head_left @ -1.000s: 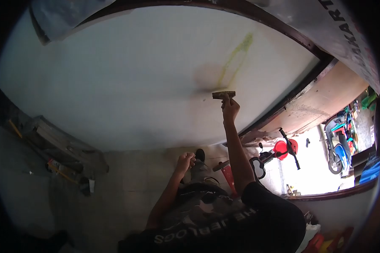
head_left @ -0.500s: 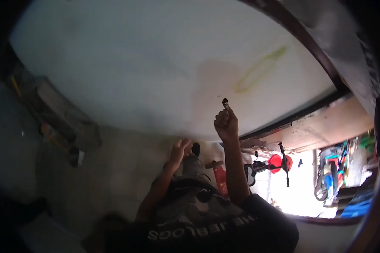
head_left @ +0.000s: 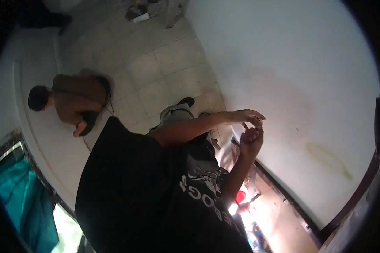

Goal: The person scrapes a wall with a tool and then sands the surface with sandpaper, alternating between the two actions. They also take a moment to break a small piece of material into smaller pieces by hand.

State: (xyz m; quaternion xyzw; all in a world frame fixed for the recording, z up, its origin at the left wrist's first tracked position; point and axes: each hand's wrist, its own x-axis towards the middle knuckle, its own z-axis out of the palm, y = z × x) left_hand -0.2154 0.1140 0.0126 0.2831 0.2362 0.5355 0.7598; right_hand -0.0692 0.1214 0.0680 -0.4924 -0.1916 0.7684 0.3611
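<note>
In front of the pale wall (head_left: 283, 55), my two hands meet. My left hand (head_left: 244, 116) reaches across from the left with its fingers bent over the top of my right hand (head_left: 251, 142). My right hand is a fist held upright, thumb side up, just below the left fingers. Half a second ago a small dark-tipped piece stuck up from this fist; now the left fingers largely hide it. What the left fingertips pinch, if anything, is too small to make out.
A person (head_left: 78, 95) in a brown top crouches at the left by a light ledge. Tiled floor (head_left: 143, 69) lies behind, with clutter (head_left: 141, 14) at the far end. A teal curtain (head_left: 23, 189) hangs lower left. A yellow-green mark (head_left: 329, 158) is on the wall.
My view has turned left, bringing the crouching person and tiled floor into sight. My left hand has come from low and apart up to my right fist, covering the small piece.
</note>
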